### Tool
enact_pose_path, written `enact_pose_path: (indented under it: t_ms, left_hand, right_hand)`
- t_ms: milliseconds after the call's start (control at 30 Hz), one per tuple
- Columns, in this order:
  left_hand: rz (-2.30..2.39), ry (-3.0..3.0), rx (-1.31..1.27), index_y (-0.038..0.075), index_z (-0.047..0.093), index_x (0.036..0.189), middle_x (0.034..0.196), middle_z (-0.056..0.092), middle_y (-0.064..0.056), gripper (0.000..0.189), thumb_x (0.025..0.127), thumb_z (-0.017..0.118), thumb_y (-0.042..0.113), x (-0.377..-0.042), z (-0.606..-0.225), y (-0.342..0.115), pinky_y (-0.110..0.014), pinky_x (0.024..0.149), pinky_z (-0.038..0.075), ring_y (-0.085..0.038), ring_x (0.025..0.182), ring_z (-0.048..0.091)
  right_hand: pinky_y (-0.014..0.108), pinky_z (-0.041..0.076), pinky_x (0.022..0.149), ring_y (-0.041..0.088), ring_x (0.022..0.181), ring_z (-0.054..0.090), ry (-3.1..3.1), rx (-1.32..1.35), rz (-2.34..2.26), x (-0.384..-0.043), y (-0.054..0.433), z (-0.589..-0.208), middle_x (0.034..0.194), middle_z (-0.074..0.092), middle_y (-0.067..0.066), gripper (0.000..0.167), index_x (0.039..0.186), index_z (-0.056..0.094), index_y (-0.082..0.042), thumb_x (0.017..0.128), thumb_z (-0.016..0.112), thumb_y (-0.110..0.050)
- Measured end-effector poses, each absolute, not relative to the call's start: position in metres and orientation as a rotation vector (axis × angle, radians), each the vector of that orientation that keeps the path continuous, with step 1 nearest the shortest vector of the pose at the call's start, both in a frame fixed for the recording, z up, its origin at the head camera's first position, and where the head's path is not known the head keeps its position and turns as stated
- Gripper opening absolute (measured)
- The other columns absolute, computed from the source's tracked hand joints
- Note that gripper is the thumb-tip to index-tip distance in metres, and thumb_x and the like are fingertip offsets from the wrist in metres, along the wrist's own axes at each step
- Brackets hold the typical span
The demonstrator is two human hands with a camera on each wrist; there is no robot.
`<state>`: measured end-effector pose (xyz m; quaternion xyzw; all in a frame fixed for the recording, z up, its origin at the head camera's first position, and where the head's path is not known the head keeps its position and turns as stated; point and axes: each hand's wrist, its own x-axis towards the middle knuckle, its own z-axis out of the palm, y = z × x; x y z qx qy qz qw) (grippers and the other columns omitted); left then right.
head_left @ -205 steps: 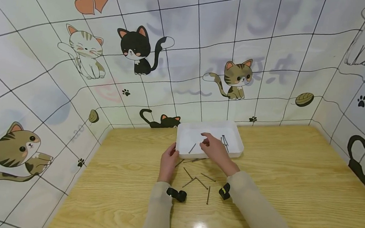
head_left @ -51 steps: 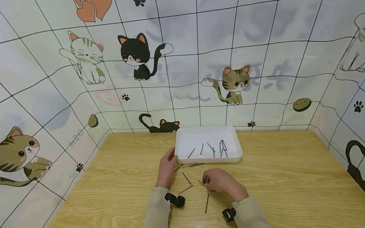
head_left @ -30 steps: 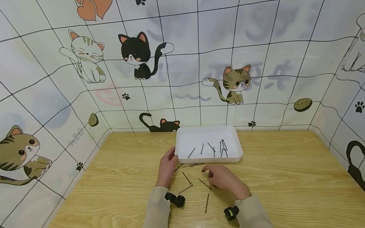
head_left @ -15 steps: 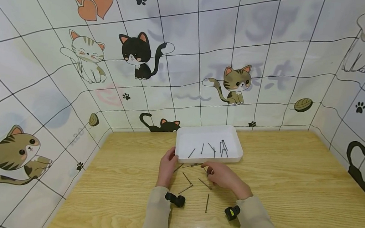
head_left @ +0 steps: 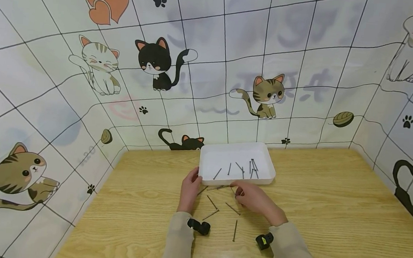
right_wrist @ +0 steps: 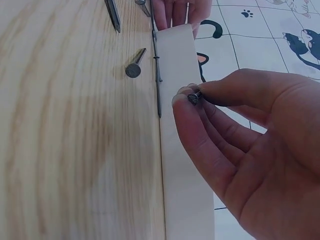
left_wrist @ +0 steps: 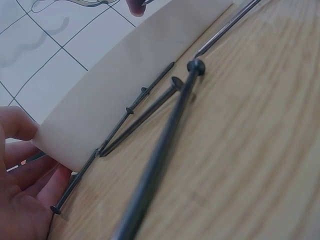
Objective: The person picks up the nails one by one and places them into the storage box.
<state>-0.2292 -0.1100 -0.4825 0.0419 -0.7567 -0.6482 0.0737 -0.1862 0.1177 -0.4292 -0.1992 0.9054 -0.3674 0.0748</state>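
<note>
My left hand holds the near left corner of a white tray, its fingers curled against the wall in the left wrist view. My right hand is just in front of the tray's near wall. Between thumb and fingertips it pinches a nail, whose head end shows in the right wrist view. Several nails lie inside the tray, mostly toward its right half. More loose nails, one pointing toward me, are scattered on the table between my forearms; some lie along the foot of the tray wall.
The wooden table extends to both sides of the tray. Behind it and at the sides stand white, black-gridded walls printed with cartoon cats. Small black wrist cameras sit on both sleeves.
More nails lie in the tray than in the earliest frame. My right hand let one nail lie on the table, took another and shifted slightly toward the tray. My left hand stays at the corner.
</note>
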Motion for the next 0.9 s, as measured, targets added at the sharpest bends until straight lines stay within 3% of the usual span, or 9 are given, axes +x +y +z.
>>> enact_pose_path:
  t_ms: [500,900]
  left_hand:
    - [-1.944,-2.271,0.118,0.014,0.046,0.131,0.13,0.048,-0.004,0.043,0.089,0.049,0.016,-0.23,-0.484,-0.111,-0.04,0.096,0.032,-0.019,0.116,0.044]
    - [-1.933,-2.285,0.13,0.014,0.046,0.131,0.129,0.048,-0.004,0.043,0.088,0.049,0.018,-0.228,-0.479,-0.11,-0.039,0.096,0.033,-0.017,0.114,0.044]
  right_hand:
    - [0.029,0.043,0.05,0.014,0.061,0.055,2.739,-0.507,-1.244,-0.191,0.118,-0.432,0.085,0.058,0.0,0.037,0.123,0.051,-0.012,0.086,0.055,-0.008]
    - [0.03,0.045,0.062,0.01,0.071,0.056,2.855,-0.408,-1.425,-0.199,0.113,-0.433,0.089,0.061,-0.002,0.037,0.123,0.052,-0.014,0.087,0.057,-0.018]
